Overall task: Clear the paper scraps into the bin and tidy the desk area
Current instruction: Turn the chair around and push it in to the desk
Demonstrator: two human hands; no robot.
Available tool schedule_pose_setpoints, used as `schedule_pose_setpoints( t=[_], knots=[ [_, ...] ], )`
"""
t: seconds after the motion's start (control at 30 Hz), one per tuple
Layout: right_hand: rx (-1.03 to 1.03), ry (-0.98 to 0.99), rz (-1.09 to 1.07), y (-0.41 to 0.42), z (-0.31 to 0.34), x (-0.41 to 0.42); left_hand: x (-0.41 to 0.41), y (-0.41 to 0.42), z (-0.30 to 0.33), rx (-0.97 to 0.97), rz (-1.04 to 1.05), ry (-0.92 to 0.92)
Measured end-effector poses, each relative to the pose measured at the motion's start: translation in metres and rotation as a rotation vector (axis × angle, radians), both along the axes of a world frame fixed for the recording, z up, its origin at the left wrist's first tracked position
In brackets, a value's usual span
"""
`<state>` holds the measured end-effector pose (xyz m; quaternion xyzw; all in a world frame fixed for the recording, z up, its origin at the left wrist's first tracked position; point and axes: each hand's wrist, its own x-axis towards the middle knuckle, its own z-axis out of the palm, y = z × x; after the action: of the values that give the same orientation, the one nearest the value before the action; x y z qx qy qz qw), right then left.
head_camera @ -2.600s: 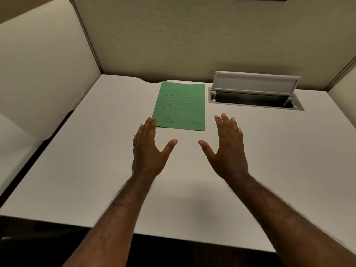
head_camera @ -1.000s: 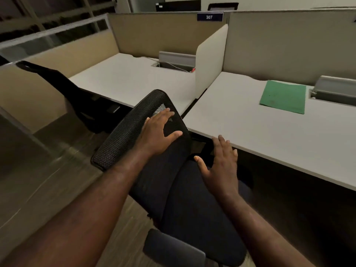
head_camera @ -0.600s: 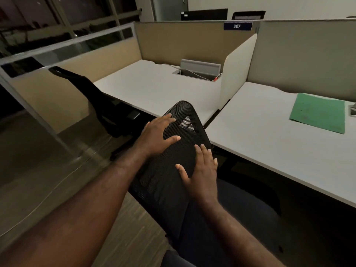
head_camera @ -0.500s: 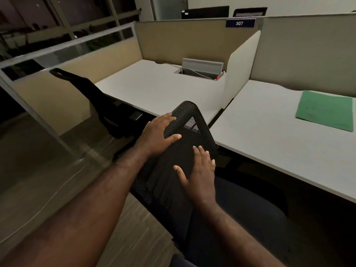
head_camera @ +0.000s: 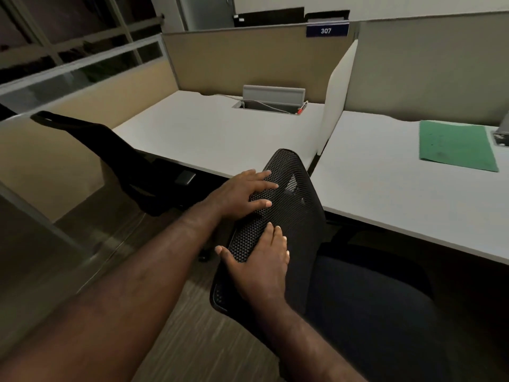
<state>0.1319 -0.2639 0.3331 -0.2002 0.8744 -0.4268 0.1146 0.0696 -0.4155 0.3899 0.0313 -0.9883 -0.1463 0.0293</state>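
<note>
A black mesh chair backrest [head_camera: 300, 216] stands tilted in front of the white desk [head_camera: 385, 197], its dark seat [head_camera: 371, 301] partly under the desk edge. My left hand [head_camera: 242, 193] lies flat on the upper mesh with fingers spread. My right hand [head_camera: 261, 267] clasps the backrest's left edge lower down, thumb around the rim and fingers on the mesh. A green folder [head_camera: 455, 146] lies at the back right of the desk. I see no paper scraps and no bin.
A white divider [head_camera: 334, 106] separates this desk from the neighbouring desk [head_camera: 206, 133], which has an open cable tray [head_camera: 272, 99] with a wire. A second black chair [head_camera: 121, 161] is at that desk. A glass partition [head_camera: 41, 172] runs along the left, with wood-look floor below.
My view swung from the desk top to the chair on the left. Both hands came onto the backrest, the right one sliding to its left edge, and the chair turned closer to the desk.
</note>
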Motion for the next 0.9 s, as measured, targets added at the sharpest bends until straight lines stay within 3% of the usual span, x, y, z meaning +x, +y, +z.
schedule_pose_setpoints(
  t=[0.17, 0.37, 0.9],
  knots=[
    [0.009, -0.131, -0.066, -0.025, 0.004, 0.001, -0.027, -0.008, -0.015, 0.005, -0.113, -0.107],
    [-0.047, -0.195, -0.016, -0.024, 0.001, 0.002, -0.028, -0.014, -0.035, 0.129, -0.123, -0.022],
    [-0.030, -0.162, 0.197, 0.040, -0.011, 0.047, 0.049, 0.032, -0.043, 0.149, 0.104, 0.054]
  ],
)
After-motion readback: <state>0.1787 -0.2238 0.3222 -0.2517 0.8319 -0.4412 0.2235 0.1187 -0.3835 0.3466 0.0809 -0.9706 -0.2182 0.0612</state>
